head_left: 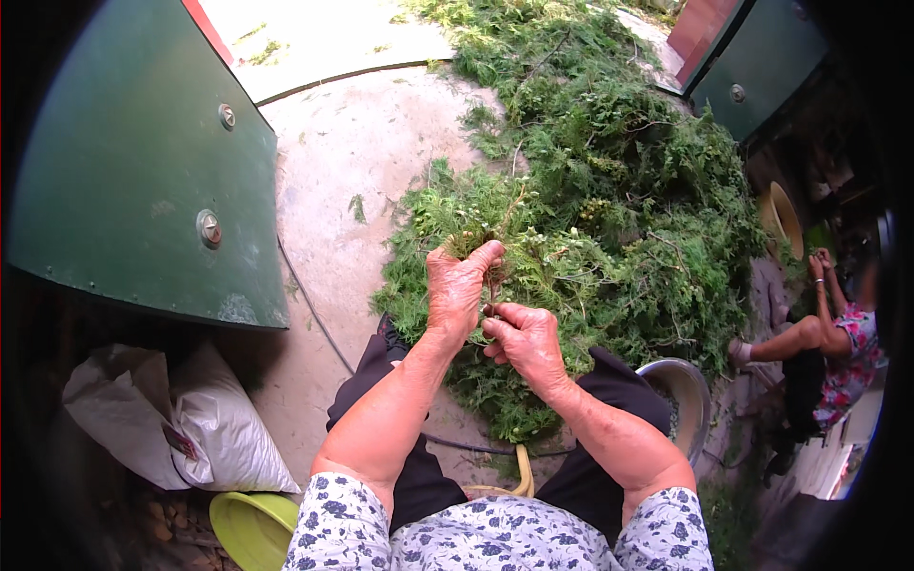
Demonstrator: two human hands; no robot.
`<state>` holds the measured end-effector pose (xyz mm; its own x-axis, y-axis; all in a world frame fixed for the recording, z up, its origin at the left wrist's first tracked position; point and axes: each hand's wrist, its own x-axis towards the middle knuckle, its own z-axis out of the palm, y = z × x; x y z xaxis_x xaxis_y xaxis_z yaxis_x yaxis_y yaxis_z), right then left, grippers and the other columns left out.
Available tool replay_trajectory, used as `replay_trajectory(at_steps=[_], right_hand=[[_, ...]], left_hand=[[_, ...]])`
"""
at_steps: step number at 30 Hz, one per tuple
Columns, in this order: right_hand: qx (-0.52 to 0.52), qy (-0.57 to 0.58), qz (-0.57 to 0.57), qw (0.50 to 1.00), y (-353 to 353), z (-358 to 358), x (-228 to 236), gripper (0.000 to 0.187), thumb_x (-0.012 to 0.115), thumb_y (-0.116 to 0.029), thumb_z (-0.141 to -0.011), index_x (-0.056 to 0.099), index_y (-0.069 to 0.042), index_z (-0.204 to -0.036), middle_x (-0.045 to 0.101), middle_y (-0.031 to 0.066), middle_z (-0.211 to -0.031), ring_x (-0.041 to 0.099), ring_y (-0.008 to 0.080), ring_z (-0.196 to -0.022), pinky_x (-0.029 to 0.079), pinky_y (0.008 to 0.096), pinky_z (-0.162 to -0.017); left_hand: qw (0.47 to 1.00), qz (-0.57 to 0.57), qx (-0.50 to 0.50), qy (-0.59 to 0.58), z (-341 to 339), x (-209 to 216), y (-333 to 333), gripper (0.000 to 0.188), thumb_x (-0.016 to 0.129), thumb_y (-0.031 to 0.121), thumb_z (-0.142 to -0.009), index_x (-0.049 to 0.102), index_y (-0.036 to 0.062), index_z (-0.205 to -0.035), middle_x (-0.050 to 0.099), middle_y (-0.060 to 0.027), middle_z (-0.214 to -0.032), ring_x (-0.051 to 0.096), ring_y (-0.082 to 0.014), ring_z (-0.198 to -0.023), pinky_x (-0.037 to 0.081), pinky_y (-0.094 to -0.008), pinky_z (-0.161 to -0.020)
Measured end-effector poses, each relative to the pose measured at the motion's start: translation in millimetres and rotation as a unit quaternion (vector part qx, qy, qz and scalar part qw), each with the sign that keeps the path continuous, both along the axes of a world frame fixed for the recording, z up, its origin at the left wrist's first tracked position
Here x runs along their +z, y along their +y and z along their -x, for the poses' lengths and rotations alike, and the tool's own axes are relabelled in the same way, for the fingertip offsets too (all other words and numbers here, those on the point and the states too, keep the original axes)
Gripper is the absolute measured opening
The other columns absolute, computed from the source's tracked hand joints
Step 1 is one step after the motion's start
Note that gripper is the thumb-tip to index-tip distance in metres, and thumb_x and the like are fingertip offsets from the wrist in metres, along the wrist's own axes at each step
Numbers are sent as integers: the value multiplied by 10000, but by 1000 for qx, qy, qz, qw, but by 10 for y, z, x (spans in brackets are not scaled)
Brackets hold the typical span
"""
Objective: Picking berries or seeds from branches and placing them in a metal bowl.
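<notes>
In front of my lap, my left hand (455,290) is closed around a leafy evergreen branch (512,211), thumb uppermost. Part of its brown stem shows above the fist and between my two hands. Just below and to the right, my right hand (529,344) has its fingers curled and pressed together at the stem's lower end; whatever small piece they pinch is mostly hidden. Beneath and beyond both hands spreads a large heap of cut evergreen branches (628,228), with pale small cones among the green sprays.
A metal basin (703,400) stands by my right knee. White sacks (233,423) and a yellow-green basin (249,528) are at lower left. Green metal doors (143,181) flank the opening. A dark cable (314,305) crosses the floor. Another person (843,352) sits at right near a tan round container (784,221).
</notes>
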<state>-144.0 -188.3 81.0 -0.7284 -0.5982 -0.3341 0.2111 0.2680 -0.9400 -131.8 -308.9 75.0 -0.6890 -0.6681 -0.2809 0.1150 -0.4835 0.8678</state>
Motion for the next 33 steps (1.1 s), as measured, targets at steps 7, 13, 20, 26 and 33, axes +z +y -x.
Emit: replay_trajectory(at_steps=[7, 13, 20, 26, 33], right_hand=[[-34, 139, 55, 988, 81, 615, 291, 163, 602, -61, -821, 639, 12, -962, 604, 6, -710, 547, 46, -559, 439, 176, -482], [-16, 166, 142, 976, -120, 701, 56, 183, 641, -81, -792, 638, 22, -943, 617, 42, -817, 588, 80, -702, 485, 220, -619], [-32, -56, 163, 985, -91, 673, 122, 74, 620, -108, -833, 597, -42, -859, 571, 1, -692, 509, 36, -570, 404, 169, -491], [-36, -172, 272, 946, -31, 759, 184, 110, 560, -126, -875, 540, -37, -938, 562, 12, -751, 551, 79, -618, 442, 197, -532], [2, -98, 251, 963, 2, 821, 238, 155, 569, -56, -841, 610, -11, -984, 525, 14, -773, 475, 81, -625, 401, 216, -556]], left_hand=[[999, -9, -19, 27, 8, 65, 1, 95, 667, 36, -768, 648, 4, -856, 657, -65, -745, 608, -131, -632, 490, -258, -552], [992, 12, -106, 64, 8, 160, 60, 87, 623, 40, -809, 646, 3, -884, 646, -27, -789, 597, -95, -668, 499, -240, -585], [993, 5, -104, 58, -21, 104, 26, 100, 616, 26, -811, 637, 10, -908, 641, -28, -802, 585, -93, -656, 496, -239, -571], [995, -28, -101, 10, -53, 200, 5, 86, 611, 40, -813, 640, 21, -891, 636, -25, -764, 576, -92, -638, 468, -233, -529], [986, 85, -130, -57, -86, 289, 4, 68, 596, 74, -829, 639, 26, -852, 616, -3, -694, 539, -63, -594, 418, -217, -506]])
